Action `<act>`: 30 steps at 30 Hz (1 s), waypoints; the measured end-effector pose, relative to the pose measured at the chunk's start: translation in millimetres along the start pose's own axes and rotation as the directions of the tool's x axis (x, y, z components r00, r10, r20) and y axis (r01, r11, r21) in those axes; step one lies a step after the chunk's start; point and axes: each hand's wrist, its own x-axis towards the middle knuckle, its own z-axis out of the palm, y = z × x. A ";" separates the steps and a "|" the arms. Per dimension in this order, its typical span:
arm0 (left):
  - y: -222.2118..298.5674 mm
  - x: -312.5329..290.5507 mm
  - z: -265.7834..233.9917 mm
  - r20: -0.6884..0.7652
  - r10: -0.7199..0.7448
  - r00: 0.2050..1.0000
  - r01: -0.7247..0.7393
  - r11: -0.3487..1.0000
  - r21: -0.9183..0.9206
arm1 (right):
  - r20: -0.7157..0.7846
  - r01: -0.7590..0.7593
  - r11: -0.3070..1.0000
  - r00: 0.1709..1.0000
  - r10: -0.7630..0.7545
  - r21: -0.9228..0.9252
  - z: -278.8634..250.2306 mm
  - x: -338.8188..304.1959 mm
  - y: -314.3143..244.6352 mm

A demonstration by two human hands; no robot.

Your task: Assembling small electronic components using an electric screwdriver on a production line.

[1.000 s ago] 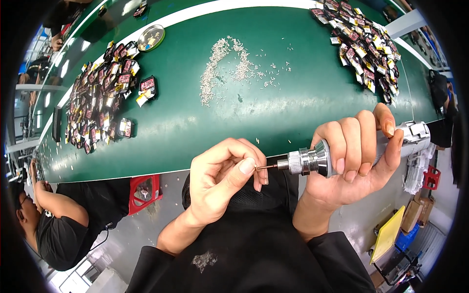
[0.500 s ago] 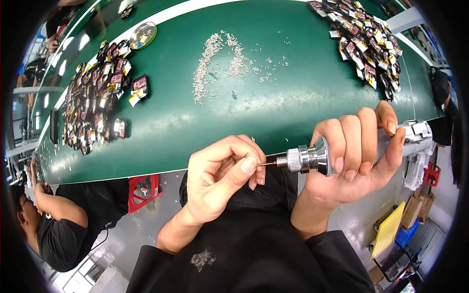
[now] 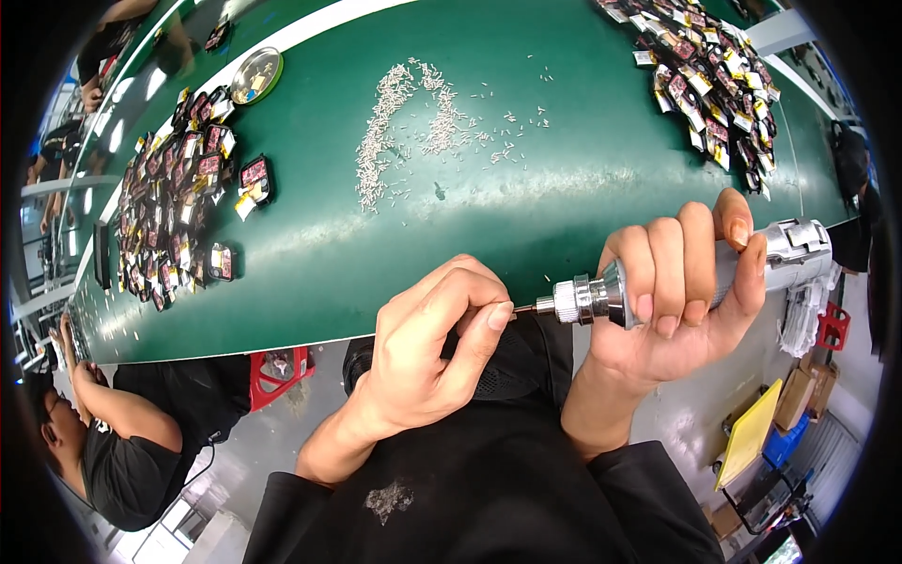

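Note:
In my right hand (image 3: pixel 662 310) lies a silver electric screwdriver (image 3: pixel 797 249), held level with the fingers wrapped round its body. Its knurled collar and thin bit (image 3: pixel 527 309) point left, toward my left hand (image 3: pixel 427 348). The thumb and forefinger of that left hand are pinched together right at the bit's tip. What sits between those fingertips is too small and covered to make out. Both hands are raised over the near edge of the green table (image 3: pixel 310 273).
Small pale screw-like pieces (image 3: pixel 374 141) lie scattered mid-table. Piles of black labelled units stand at left (image 3: pixel 169 202) and far right (image 3: pixel 709 85). A round dish (image 3: pixel 256 75) sits beside the left pile. Another person (image 3: pixel 132 432) is at the left, near a red stool (image 3: pixel 280 376).
My left hand has turned slightly, its fingers curling more closely at the bit's tip. The screwdriver has shifted a little, still in my right hand. The view has moved slightly.

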 end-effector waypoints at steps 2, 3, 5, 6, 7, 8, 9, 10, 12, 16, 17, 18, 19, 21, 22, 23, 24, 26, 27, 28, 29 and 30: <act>-2.1 4.3 -0.8 -0.021 0.097 0.995 -0.095 0.994 0.061 | -0.012 0.003 1.000 1.000 -0.003 0.003 -2.5 2.2 2.1; 2.0 6.1 -4.8 -0.021 0.099 0.995 -0.098 0.993 0.066 | -0.008 0.018 1.000 1.000 -0.018 0.014 -6.3 2.8 2.5; 14.0 10.8 -21.9 -0.143 0.140 0.980 -0.096 0.957 0.275 | 0.014 0.043 0.999 0.999 -0.044 0.033 -8.9 3.4 -1.4; 17.6 14.1 -37.4 -0.192 0.141 0.971 -0.076 0.947 0.313 | -0.077 0.061 0.998 0.995 -0.059 0.029 -9.4 4.3 -1.0; 22.6 18.7 -53.6 -0.210 0.169 0.963 -0.066 0.903 0.425 | -0.164 0.075 0.997 0.984 -0.069 0.029 -9.5 4.2 -1.8; 18.6 26.3 -75.9 -0.213 0.194 0.957 -0.057 0.852 0.521 | -0.227 0.086 0.996 0.971 -0.080 0.014 -13.2 3.6 1.8; 16.4 38.4 -99.9 -0.214 0.224 0.951 -0.050 0.793 0.608 | -0.285 0.099 0.995 0.954 -0.096 -0.006 -16.1 2.6 2.3; 14.7 54.8 -123.4 -0.227 0.253 0.940 -0.023 0.713 0.701 | -0.338 0.116 0.993 0.934 -0.120 -0.032 -21.5 1.2 3.9; 12.7 95.2 -170.6 -0.275 0.251 0.928 0.076 0.595 0.800 | -0.410 0.130 0.990 0.901 -0.144 -0.062 -29.8 -5.2 0.2; -36.6 161.8 -300.9 -0.436 0.055 0.898 0.324 0.587 0.742 | -0.345 0.098 0.995 0.934 -0.094 -0.006 -37.5 -5.4 2.4; -54.0 171.8 -320.8 -0.483 -0.094 0.870 0.410 0.682 0.606 | -0.306 0.078 0.997 0.949 -0.078 -0.013 -39.7 -5.6 2.7; -74.9 176.7 -334.5 -0.477 -0.082 0.875 0.411 0.646 0.643 | -0.317 0.075 0.997 0.945 -0.075 -0.012 -39.3 -5.0 3.9; -89.4 182.9 -341.8 -0.469 -0.073 0.880 0.412 0.610 0.677 | -0.307 0.088 0.996 0.948 -0.086 -0.010 -39.9 -4.5 5.2; -97.9 193.8 -334.4 -0.400 -0.014 0.916 0.386 0.298 0.873 | -0.332 0.063 0.997 0.940 -0.075 -0.045 -40.3 -6.1 4.5; -102.0 198.1 -330.9 -0.410 -0.005 0.912 0.401 0.224 0.888 | -0.330 0.057 0.997 0.941 -0.070 -0.050 -39.7 -5.9 4.8; -103.9 202.0 -327.0 -0.421 0.007 0.907 0.416 0.148 0.897 | -0.325 0.070 0.996 0.942 -0.084 -0.055 -39.6 -5.9 4.8; -102.6 205.8 -324.5 -0.411 -0.045 0.910 0.414 0.117 0.903 | -0.331 0.055 0.996 0.941 -0.074 -0.065 -40.2 -7.3 4.6; -109.4 207.7 -334.3 -0.330 0.001 0.944 0.328 0.091 0.940 | -0.326 0.029 0.997 0.944 -0.049 -0.065 -41.5 -9.6 4.4; -111.8 207.2 -342.4 -0.276 0.019 0.961 0.273 0.091 0.958 | -0.321 0.035 0.997 0.946 -0.056 -0.070 -40.7 -8.5 4.0; -115.1 205.1 -349.8 -0.226 0.034 0.974 0.223 0.064 0.973 | -0.313 0.016 0.998 0.949 -0.036 -0.068 -39.1 -8.2 3.2; -116.2 203.5 -356.5 -0.205 0.056 0.977 0.202 0.045 0.978 | -0.308 -0.007 0.998 0.951 -0.014 -0.068 -38.9 -8.7 2.1; -107.4 204.8 -349.7 -0.190 0.033 0.981 0.186 0.103 0.977 | -0.306 -0.008 0.997 0.952 -0.014 -0.070 -41.3 -10.5 0.3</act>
